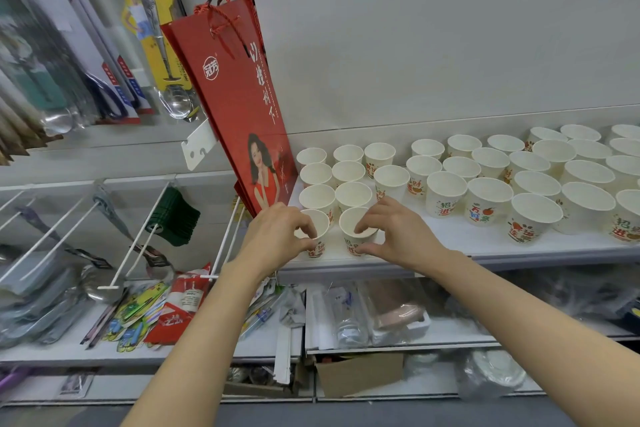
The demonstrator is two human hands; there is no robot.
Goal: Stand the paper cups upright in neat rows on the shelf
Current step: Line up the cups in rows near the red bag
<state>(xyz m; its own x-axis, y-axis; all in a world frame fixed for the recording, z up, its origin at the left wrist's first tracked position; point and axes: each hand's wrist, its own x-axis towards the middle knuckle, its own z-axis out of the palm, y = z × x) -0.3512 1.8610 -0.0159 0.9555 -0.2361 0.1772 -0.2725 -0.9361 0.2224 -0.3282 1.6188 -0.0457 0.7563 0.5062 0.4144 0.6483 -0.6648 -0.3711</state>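
Left hand: the left hand (277, 232), centre of frame, has its fingers curled over the rim of the front-left cup (317, 236) and its thumb on the printed wall; it grips that cup.
Right hand: the right hand (398, 232) pinches the front-right cup (356, 232), fingertips hooked inside the rim, thumb low on the outer wall.
Held cups: both upright, side by side at the front edge of the shelf (450, 246).
Left block: further cups (349, 172) stand upright in tight rows directly behind the held pair.
Right group: loose cups (488, 198) stand upright across the right of frame, unevenly spaced.
Adjacent: a red gift bag (239, 97) leans at the shelf's left end, just beside the cup rows.
Upper left: packaged spoons (162, 45) hang on pegs.
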